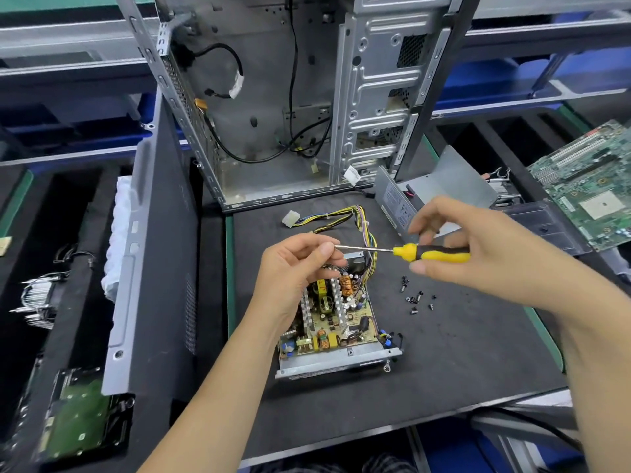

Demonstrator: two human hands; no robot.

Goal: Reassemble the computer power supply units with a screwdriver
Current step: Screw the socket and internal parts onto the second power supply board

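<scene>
Above the open power supply (336,322) lying near me on the mat, my right hand (478,247) is gripping the screwdriver (432,253) while my left hand (297,264) is pinching its tip, probably seating a screw. Next I should be lowering it to a board hole; loose screws (415,297) are lying just right.

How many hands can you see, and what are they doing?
2. The left hand is above the open power supply, its fingertips at the tip of the screwdriver. The right hand holds the screwdriver's yellow and black handle, further right.
</scene>
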